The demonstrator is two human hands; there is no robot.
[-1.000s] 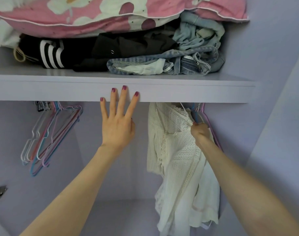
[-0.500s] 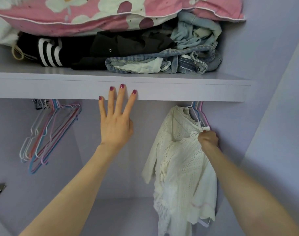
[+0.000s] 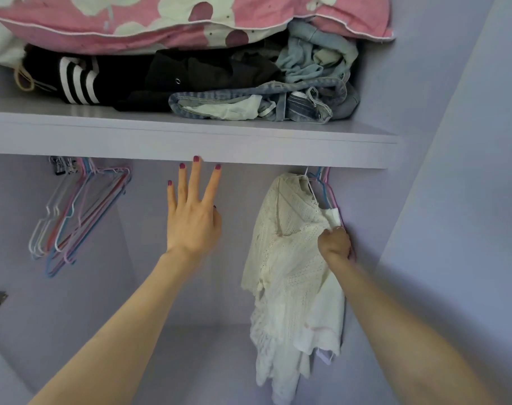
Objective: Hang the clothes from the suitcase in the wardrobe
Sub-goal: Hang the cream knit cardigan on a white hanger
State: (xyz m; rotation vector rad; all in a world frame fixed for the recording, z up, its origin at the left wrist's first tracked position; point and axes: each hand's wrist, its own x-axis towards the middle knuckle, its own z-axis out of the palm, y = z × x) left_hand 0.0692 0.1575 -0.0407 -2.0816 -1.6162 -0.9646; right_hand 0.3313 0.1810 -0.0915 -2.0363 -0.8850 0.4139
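Under the right end of the wardrobe shelf (image 3: 190, 147), the white lace garment (image 3: 290, 258) is hanging on a hanger among the blue and pink hangers (image 3: 326, 191) there, close against the right wall of the wardrobe (image 3: 424, 200). It is sitting further right than half a second ago, and a second ago it was bunched more toward the middle. The right hand (image 3: 335, 244) is gripping the garment's upper right edge with curled fingers, and it is now lower and nearer the wall than before. The left hand (image 3: 192, 217) is staying raised with straight, spread fingers, holding nothing; its fingertips are now reaching only to the lower edge of the shelf front, where earlier they overlapped it. To the left, a bunch of empty hangers (image 3: 79, 211) is hanging tilted. On the shelf, folded dark clothes (image 3: 161, 80) and jeans (image 3: 278, 103) are lying beneath a pink floral pillow (image 3: 161, 21).
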